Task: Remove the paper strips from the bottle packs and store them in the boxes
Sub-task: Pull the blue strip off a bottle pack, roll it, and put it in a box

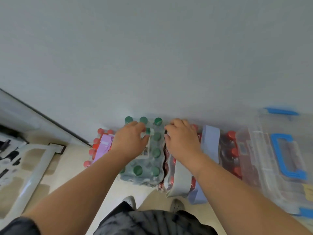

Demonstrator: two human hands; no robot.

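A green-capped bottle pack [153,160] stands on the floor by the wall, with a white barcode label on top. My left hand [130,141] hovers over its far end, thumb and fingers pinching a small white paper strip [151,131] beside a cap. To the right, a red-capped pack [169,168] carries a grey paper strip [180,180] and a light-blue strip [210,143]. My right hand [182,138] lies on this pack, fingers curled down over its far left edge where the grey strip runs under the palm. The red-capped pack at left bears a purple strip [104,145].
Another red-capped pack [231,153] sits further right, against a clear plastic box [264,167] with a blue handle [286,158]. A white wall rises right behind the packs. A white frame [33,172] lies on the floor at left. My shoes show at the bottom.
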